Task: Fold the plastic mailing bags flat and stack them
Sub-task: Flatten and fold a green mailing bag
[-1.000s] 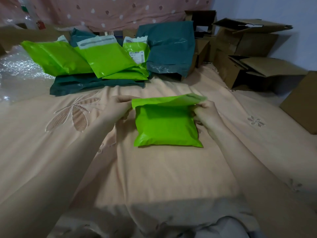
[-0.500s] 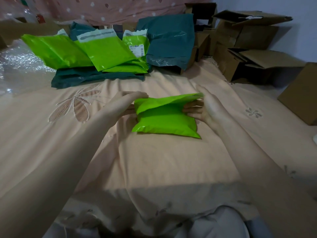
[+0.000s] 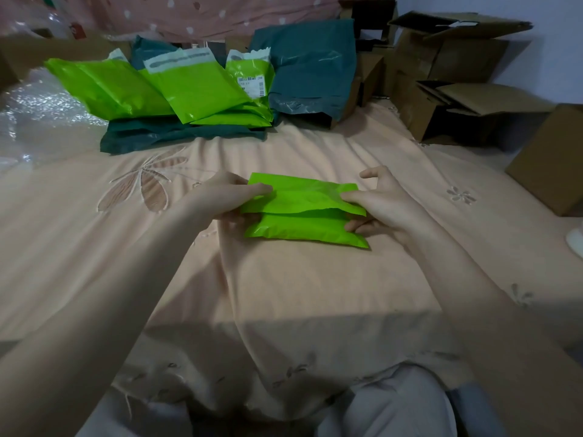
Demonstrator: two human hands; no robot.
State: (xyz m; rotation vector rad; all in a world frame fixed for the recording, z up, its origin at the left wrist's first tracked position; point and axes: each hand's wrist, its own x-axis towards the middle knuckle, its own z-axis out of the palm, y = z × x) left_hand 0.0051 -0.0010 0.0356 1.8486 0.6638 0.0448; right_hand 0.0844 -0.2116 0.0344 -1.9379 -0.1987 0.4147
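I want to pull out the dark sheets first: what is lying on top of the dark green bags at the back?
Several bright green mailing bags lie overlapped on the flat dark green bags, one with a printed label. How many dark bags are stacked beneath is covered.

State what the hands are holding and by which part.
Both hands hold the green mailing bag: left hand pinches its left end, right hand its right end.

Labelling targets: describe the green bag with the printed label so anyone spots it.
At the bed's far edge lies a pile of mailing bags. The labelled green bag stands at its right end, against the big dark teal bag. Only it has a white barcode label.
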